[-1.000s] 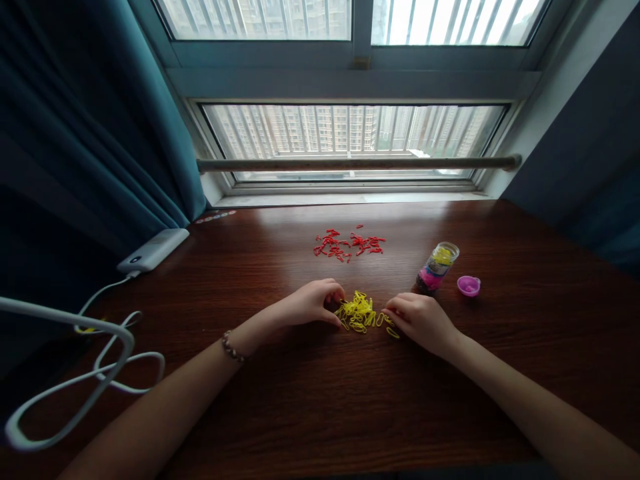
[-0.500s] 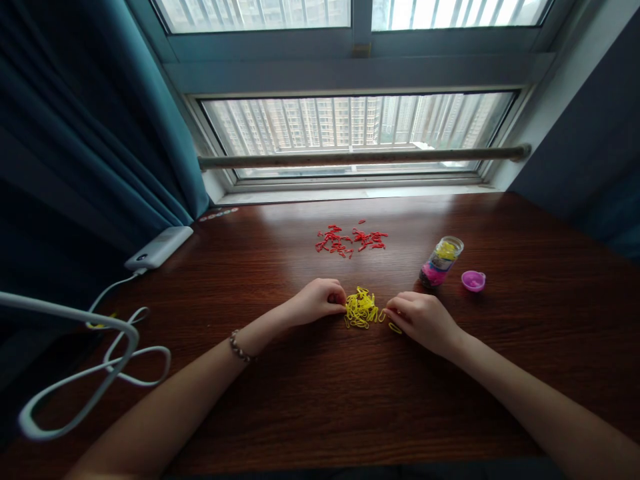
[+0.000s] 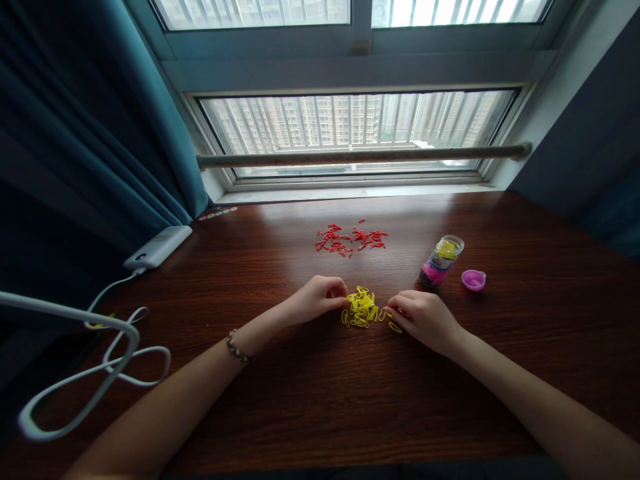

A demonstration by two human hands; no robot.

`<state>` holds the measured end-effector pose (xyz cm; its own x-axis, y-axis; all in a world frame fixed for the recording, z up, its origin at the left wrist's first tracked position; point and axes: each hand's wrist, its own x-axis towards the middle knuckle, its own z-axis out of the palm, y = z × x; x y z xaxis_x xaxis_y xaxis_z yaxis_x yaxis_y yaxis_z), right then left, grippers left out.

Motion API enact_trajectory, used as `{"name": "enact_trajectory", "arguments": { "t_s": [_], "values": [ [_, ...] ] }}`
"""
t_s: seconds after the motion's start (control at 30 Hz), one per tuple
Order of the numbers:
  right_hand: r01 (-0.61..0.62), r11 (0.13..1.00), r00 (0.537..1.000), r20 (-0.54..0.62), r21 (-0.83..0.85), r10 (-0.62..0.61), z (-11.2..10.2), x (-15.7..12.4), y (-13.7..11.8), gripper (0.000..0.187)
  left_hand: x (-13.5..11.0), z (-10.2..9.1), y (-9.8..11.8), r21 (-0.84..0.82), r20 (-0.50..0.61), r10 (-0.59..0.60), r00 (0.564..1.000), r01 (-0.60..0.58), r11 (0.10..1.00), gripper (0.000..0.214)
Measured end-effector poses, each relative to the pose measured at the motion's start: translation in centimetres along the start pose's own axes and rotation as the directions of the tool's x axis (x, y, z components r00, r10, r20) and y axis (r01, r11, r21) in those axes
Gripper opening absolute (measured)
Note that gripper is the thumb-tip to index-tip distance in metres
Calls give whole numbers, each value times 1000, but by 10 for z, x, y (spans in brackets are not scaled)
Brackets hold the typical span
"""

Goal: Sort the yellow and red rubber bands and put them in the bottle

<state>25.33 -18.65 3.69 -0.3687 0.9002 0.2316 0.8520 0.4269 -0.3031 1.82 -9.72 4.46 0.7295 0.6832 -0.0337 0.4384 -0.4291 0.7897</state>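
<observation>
A heap of small, thin yellow loops [image 3: 362,308], resembling rubber bands, lies on the brown table between my hands. My left hand [image 3: 320,297] is at the heap's upper left edge, thumb and fingertips pinched together; what is between them is too small to make out. One yellow loop [image 3: 345,317] lies just below those fingertips. On the right side, my right hand [image 3: 423,317] has its fingers closed, the tips at a few stray yellow loops. A single loop [image 3: 395,327] rests under its fingers.
Red loops [image 3: 334,239] lie scattered farther back. To the right stand an open clear jar [image 3: 440,262] with yellow, pink and black contents and a small purple lid [image 3: 473,281]. At left are a white power bank [image 3: 159,247] and a white cable [image 3: 120,360]. A window is behind.
My left hand has shifted slightly up from the heap's left edge, and a yellow loop now shows apart below its fingertips. My right hand has hardly moved.
</observation>
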Motion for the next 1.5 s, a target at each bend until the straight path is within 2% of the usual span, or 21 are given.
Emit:
{"name": "enact_trajectory", "arguments": {
  "t_s": [0.17, 0.27, 0.4, 0.53, 0.67, 0.8, 1.07, 1.17, 1.27, 1.33, 1.4, 1.43, 1.5],
  "values": [
    [-10, 999, 1000, -17, 37, 10, 0, 0, 0, 23, 0, 1, 4, -154, 7, -35, 999, 36, 987, 23],
    [-72, 987, 997, -2, 146, 73, -2, 0, 1, 19, 0, 1, 6, -232, 14, -34, 999, 36, 972, 22],
    [-151, 938, 987, 98, 313, 126, -3, -1, 5, 16, 0, 0, 7, -220, -18, -22, 1000, 17, 975, 21],
    [-191, 919, 980, 125, 344, 157, 1, -2, 9, 15, 1, 0, 8, -208, -29, -25, 999, 19, 978, 20],
    [-229, 911, 973, 118, 342, 200, 2, -2, 11, 6, 1, 1, 7, -209, -27, -28, 999, 22, 978, 20],
    [-194, 929, 980, 108, 317, 168, 1, -1, 11, 7, 1, 1, 6, -211, -14, -40, 999, 36, 977, 22],
    [-149, 988, 979, 149, 30, 142, 5, -1, 9, 9, 2, 4, 4, -219, 4, -44, 999, 44, 975, 25],
    [-112, 994, 983, 148, 1, 110, 3, -1, 3, 8, 3, 5, 3, -207, -1, -47, 999, 45, 977, 24],
    [-84, 995, 995, 50, 48, 81, -16, 0, 0, 10, 3, 6, 1, -197, -10, -50, 999, 47, 979, 25],
    [-100, 993, 990, -93, 69, 106, -42, 2, 3, 10, 3, 6, 1, -202, -16, -53, 998, 49, 978, 25],
    [-171, 983, 946, -268, 60, 181, -73, 4, 12, 9, 4, 6, 0, -215, -15, -56, 998, 51, 975, 25],
    [-230, 972, 904, -359, 43, 230, -89, 5, 18, 10, 4, 6, -1, -223, -12, -56, 998, 52, 973, 25],
    [-343, 939, 847, -437, -10, 304, -114, 10, 30, 12, 5, 7, -3, -234, -2, -52, 999, 50, 971, 26]
  ]
}}
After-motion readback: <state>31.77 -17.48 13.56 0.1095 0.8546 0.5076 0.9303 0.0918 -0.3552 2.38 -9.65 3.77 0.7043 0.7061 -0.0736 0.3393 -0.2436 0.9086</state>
